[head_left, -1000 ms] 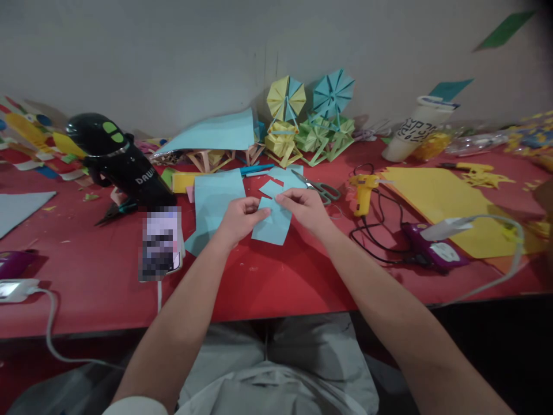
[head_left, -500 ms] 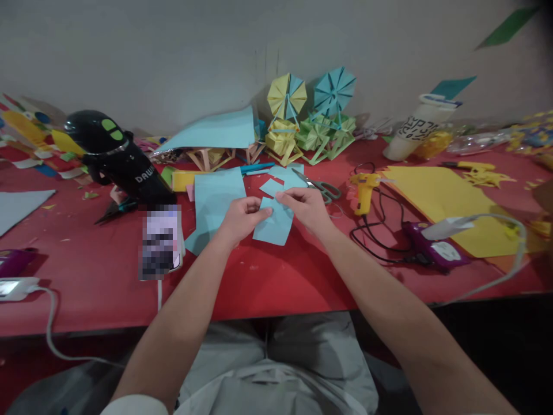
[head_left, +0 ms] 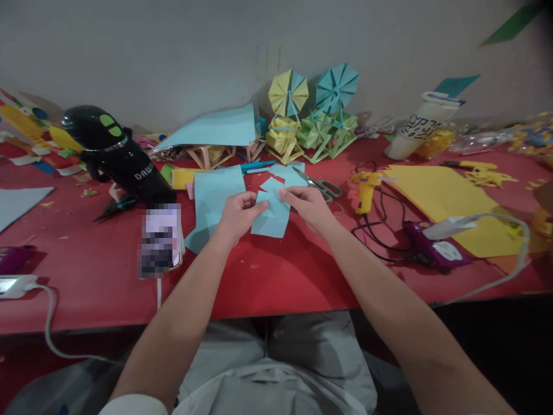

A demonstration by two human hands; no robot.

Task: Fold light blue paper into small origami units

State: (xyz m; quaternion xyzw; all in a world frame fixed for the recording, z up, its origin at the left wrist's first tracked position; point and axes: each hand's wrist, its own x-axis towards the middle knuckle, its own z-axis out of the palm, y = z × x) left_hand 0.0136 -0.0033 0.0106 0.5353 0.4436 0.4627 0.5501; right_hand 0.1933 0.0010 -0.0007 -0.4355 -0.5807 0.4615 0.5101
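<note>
Between my hands is a small light-blue sheet of paper [head_left: 271, 222], held up above the red table. My left hand [head_left: 238, 216] pinches its left side with the thumb on top. At its upper right corner, my right hand [head_left: 306, 204] has thumb and forefinger closed on the edge. Just beyond lies another small blue paper piece [head_left: 272, 184], partly hidden behind the held one. A larger blue sheet [head_left: 218, 193] lies to the left of my left hand. Scissors [head_left: 324, 187] rest behind my right hand, partly over another blue sheet [head_left: 290, 169].
A yellow glue gun [head_left: 366, 190] with a black cable stands right, near a purple power strip [head_left: 436, 245] and yellow sheets [head_left: 449, 196]. Left are a phone [head_left: 161, 242] and a black bottle [head_left: 129, 158]. Folded paper models [head_left: 287, 138] and a paper cup [head_left: 421, 127] stand behind.
The held paper has turned slightly and now lies flatter, its upper edge near the right fingers. My right hand has shifted slightly along the corner; the left keeps its pinch.
</note>
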